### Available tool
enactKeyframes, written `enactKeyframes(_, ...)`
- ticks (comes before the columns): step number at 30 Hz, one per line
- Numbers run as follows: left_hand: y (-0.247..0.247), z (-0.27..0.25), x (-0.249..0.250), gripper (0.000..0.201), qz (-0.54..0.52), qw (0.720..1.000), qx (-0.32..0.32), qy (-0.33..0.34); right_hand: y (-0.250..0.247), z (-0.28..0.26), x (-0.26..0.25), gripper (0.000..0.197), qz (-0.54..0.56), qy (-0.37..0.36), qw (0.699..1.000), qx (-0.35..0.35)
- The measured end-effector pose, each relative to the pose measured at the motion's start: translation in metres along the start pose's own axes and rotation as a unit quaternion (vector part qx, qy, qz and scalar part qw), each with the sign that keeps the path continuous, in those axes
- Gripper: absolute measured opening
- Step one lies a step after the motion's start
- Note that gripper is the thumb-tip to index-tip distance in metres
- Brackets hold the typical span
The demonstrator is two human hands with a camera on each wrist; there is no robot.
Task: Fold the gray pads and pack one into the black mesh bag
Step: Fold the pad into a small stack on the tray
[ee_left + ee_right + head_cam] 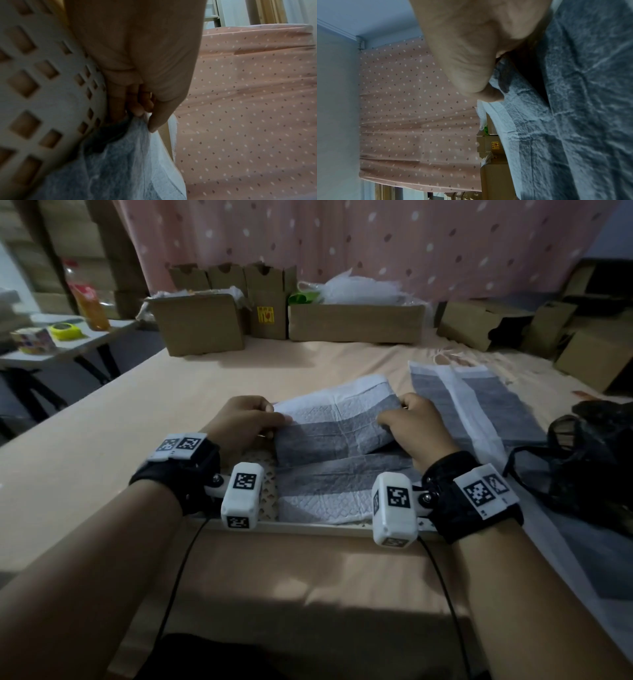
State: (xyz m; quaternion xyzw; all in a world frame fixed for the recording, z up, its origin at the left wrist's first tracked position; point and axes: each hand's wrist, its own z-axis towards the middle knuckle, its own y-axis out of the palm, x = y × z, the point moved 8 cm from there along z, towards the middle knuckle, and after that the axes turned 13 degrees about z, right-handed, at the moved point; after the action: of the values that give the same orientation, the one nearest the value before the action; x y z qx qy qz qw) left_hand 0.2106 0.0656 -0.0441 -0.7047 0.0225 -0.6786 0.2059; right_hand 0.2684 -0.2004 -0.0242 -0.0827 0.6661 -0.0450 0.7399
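Note:
A gray pad with white borders is held half-folded over a white latticed basket in front of me. My left hand pinches its left edge between thumb and fingers; my right hand grips its right edge, thumb on top. A lower layer of gray pad lies flat in the basket. Another gray pad lies spread out on the bed to the right. The black mesh bag sits crumpled at the far right, untouched.
Cardboard boxes line the far side of the bed under a pink dotted curtain. More boxes stand at the back right. A small table with tape rolls stands left of the bed.

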Motion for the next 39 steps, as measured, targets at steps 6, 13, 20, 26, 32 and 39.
enactKeyframes(6, 0.0, 0.002, -0.002, 0.033, 0.011, 1.0, -0.004, -0.015, 0.001, 0.0, -0.001, 0.025, 0.008, -0.007, 1.0, 0.007)
enactKeyframes(13, -0.012, 0.004, -0.003, 0.051, -0.051, 0.997, 0.054, 0.015, -0.001, 0.001, 0.005, 0.048, 0.114, 0.027, 0.993, 0.011)
enactKeyframes(20, -0.024, 0.003, 0.005, 0.055, -0.154, 0.984, 0.083, 0.042, 0.002, -0.004, 0.008, 0.027, 0.238, 0.1, 0.966, -0.004)
enactKeyframes(26, -0.022, 0.004, 0.007, 0.06, -0.191, 0.977, 0.072, 0.062, 0.002, -0.006, 0.014, 0.01, 0.22, 0.153, 0.963, -0.035)
enactKeyframes(32, -0.027, 0.005, 0.006, 0.061, -0.197, 0.974, 0.09, 0.067, 0.01, -0.002, 0.029, 0.019, 0.162, 0.187, 0.967, -0.067)
enactKeyframes(39, -0.029, 0.004, 0.009, 0.056, -0.231, 0.965, 0.094, 0.075, 0.017, -0.008, 0.018, 0.044, 0.185, 0.205, 0.95, -0.146)
